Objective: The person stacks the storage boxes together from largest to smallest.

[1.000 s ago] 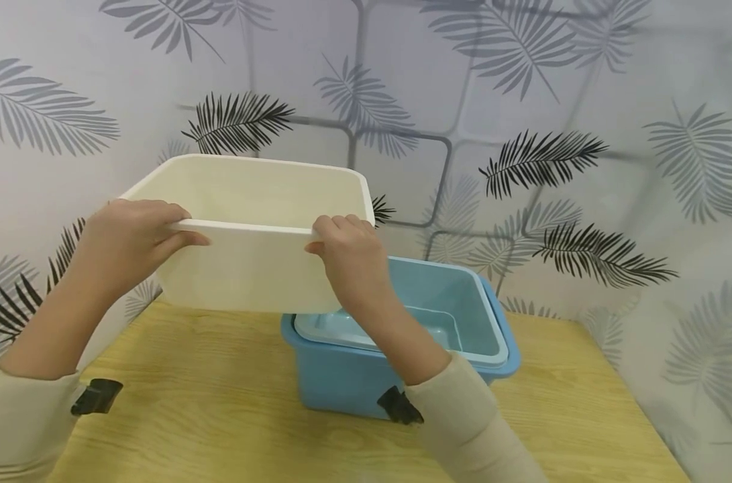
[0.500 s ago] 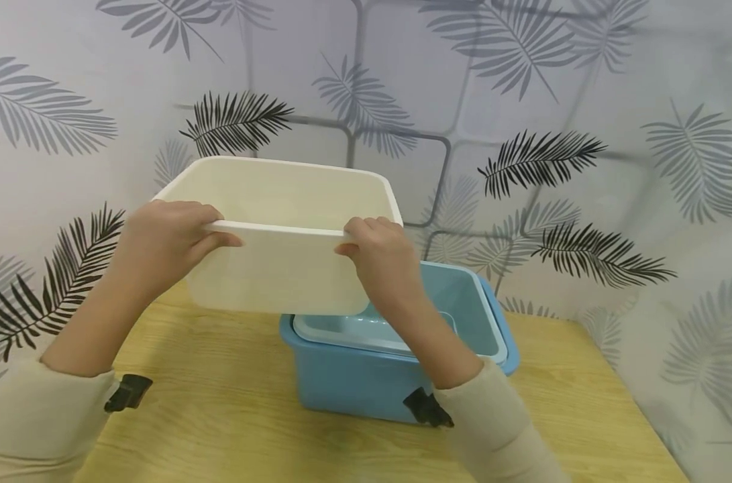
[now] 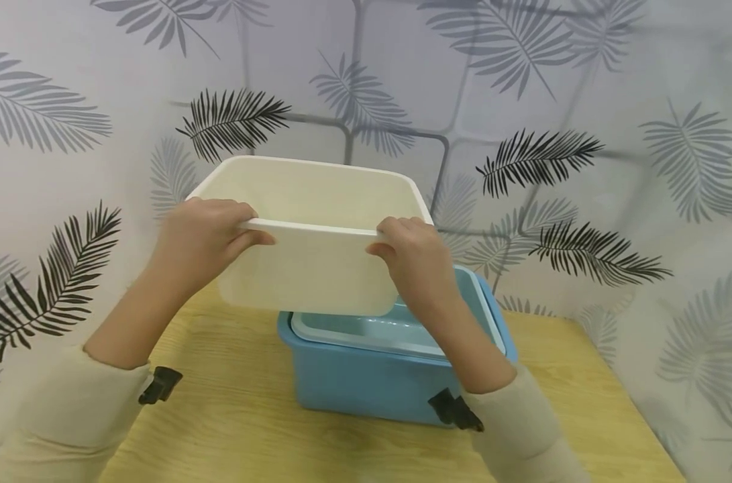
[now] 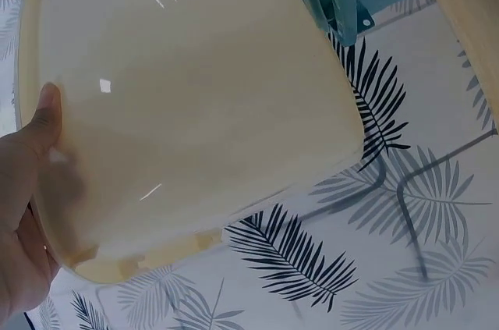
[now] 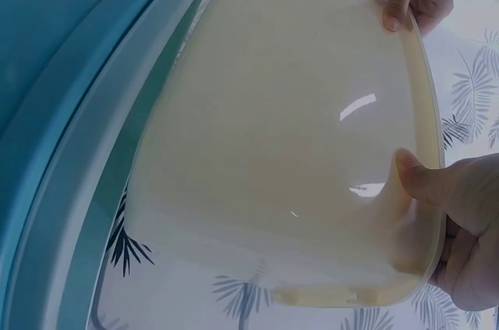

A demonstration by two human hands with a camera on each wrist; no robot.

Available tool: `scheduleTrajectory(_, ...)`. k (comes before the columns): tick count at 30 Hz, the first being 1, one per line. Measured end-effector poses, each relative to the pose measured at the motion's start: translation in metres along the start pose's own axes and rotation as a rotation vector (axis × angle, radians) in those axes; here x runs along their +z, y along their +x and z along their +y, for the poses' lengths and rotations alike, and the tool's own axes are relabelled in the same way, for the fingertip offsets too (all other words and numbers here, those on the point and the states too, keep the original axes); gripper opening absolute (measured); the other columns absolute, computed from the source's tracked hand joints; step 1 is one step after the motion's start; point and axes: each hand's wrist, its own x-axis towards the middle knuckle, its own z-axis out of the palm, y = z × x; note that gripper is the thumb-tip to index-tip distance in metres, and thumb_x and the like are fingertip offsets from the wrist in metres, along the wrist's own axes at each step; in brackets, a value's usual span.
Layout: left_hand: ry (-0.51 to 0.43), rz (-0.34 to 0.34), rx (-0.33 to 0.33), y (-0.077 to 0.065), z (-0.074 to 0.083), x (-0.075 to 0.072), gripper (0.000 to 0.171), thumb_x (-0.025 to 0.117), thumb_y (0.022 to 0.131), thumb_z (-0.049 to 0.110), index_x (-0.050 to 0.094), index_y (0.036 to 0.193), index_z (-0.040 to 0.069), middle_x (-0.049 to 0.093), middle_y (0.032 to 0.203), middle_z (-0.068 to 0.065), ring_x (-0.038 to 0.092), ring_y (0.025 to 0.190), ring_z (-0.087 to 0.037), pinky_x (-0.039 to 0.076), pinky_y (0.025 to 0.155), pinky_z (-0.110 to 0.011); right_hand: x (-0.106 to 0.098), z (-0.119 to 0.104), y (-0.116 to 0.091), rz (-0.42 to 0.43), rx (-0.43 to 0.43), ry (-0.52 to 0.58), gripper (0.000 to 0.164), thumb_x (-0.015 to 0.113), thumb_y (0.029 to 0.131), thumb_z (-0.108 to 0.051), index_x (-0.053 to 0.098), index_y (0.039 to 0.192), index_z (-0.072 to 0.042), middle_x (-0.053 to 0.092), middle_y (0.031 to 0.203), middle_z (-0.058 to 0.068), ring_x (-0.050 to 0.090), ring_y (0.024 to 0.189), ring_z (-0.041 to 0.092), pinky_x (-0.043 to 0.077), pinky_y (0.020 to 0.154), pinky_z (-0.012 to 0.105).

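Note:
Both hands hold a cream plastic bin [image 3: 305, 268] by its near rim, up in the air. My left hand [image 3: 202, 235] grips the rim near its left corner, thumb on the outer wall. At the right corner my right hand [image 3: 416, 258] pinches the same rim, its thumb also outside, as the right wrist view shows. The bin overlaps the left part of a light blue bin [image 3: 366, 342], which sits nested inside a darker blue bin [image 3: 366, 382] on the table. Part of the blue bins' inside is hidden behind the cream bin and right arm.
The blue bins stand on a wood-grain table [image 3: 233, 416]. Behind it rises a wall [image 3: 523, 80] with a leaf pattern. Each sleeve carries a small black strap or mount [image 3: 160, 385] near the wrist.
Both hands have carried the cream bin to the right, at about the same height, so it covers more of the blue bins. The blue bins have stayed in place.

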Motion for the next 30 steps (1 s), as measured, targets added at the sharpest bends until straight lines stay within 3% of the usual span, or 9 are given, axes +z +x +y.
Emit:
scheduleTrajectory(9, -0.016, -0.034, -0.005, 0.012, 0.021, 0.011, 0.038, 0.074, 0.063, 0.034, 0.047, 0.06, 0.008, 0.042, 0.049, -0.002, 0.04, 0.046, -0.016, 0.031, 0.044, -0.027, -0.013, 0.017, -0.012, -0.048, 0.078, 0.007, 0.023, 0.072, 0.073, -0.018, 0.061, 0.084, -0.001, 0.067, 0.077, 0.011, 0.058, 0.072, 0.028, 0.049, 0.062, 0.035)
scheduleTrajectory(24, -0.023, -0.043, 0.005, 0.027, 0.048, 0.028, 0.037, 0.072, 0.067, 0.038, 0.051, 0.062, 0.007, 0.046, 0.05, -0.003, 0.041, 0.046, -0.016, 0.038, 0.048, -0.031, -0.036, 0.04, -0.027, -0.068, 0.133, -0.038, 0.022, 0.07, 0.076, -0.018, 0.063, 0.088, -0.001, 0.065, 0.079, 0.011, 0.057, 0.074, 0.028, 0.046, 0.064, 0.038)
scheduleTrajectory(30, -0.044, -0.061, 0.004, 0.032, 0.06, 0.033, 0.041, 0.071, 0.068, 0.039, 0.046, 0.06, 0.007, 0.039, 0.049, -0.002, 0.035, 0.047, -0.015, 0.035, 0.049, -0.03, -0.044, 0.049, -0.032, -0.056, 0.141, -0.034, 0.022, 0.071, 0.075, -0.016, 0.062, 0.087, 0.0, 0.064, 0.078, 0.012, 0.057, 0.075, 0.029, 0.046, 0.064, 0.039)
